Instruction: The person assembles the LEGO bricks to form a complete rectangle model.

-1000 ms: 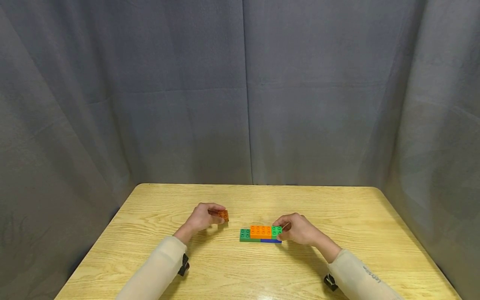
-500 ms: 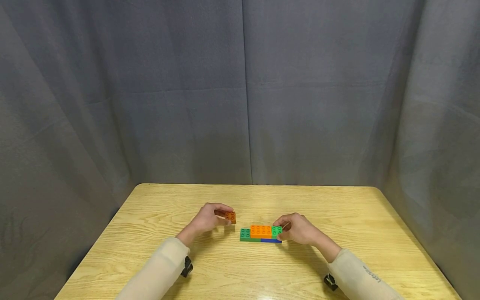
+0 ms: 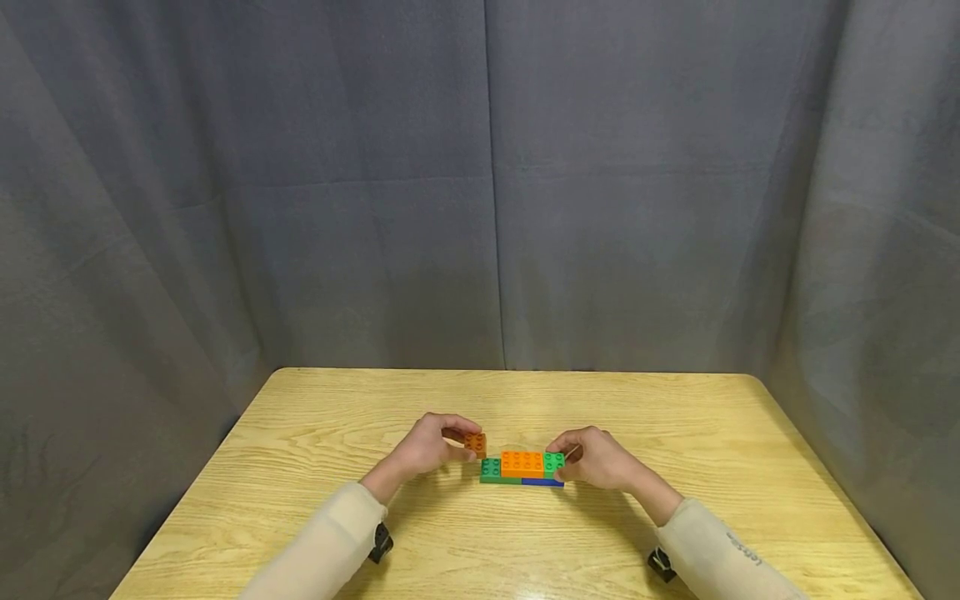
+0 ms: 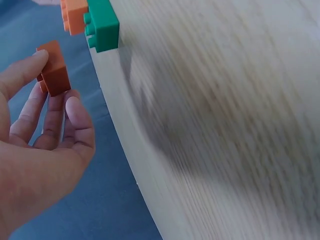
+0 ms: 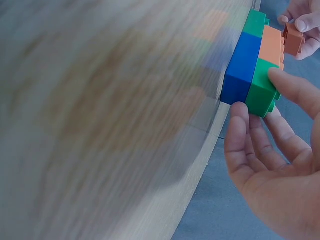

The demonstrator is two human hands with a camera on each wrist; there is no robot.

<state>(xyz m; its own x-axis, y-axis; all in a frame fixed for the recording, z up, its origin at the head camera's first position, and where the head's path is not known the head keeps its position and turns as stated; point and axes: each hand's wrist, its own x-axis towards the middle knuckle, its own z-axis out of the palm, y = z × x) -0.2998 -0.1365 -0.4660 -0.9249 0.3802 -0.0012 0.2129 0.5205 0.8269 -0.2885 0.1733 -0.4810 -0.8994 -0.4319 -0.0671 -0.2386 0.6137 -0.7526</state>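
Note:
My left hand (image 3: pixel 429 443) pinches a small dark orange toy brick (image 3: pixel 476 444) between thumb and fingers, with its studs up. That brick hangs just behind and left of the studs of a green brick (image 3: pixel 491 469), apart from it in the left wrist view. The green brick lies on the table beside a blue brick (image 5: pixel 243 65), forming the bottom row. An orange brick (image 3: pixel 522 463) spans both from above. To its right, a small bright green brick (image 5: pixel 263 85) sits on the blue one. My right hand (image 3: pixel 600 459) grips this bright green brick at the right end.
The wooden table (image 3: pixel 360 396) carries the bricks near its middle. Grey curtains (image 3: pixel 375 208) hang behind it and at both sides. Dark wrist cameras (image 3: pixel 381 543) sit under both sleeves.
My left hand has moved right and slightly nearer with the dark orange brick, up to the left end of the joined bricks. The right hand and the joined bricks have stayed in place.

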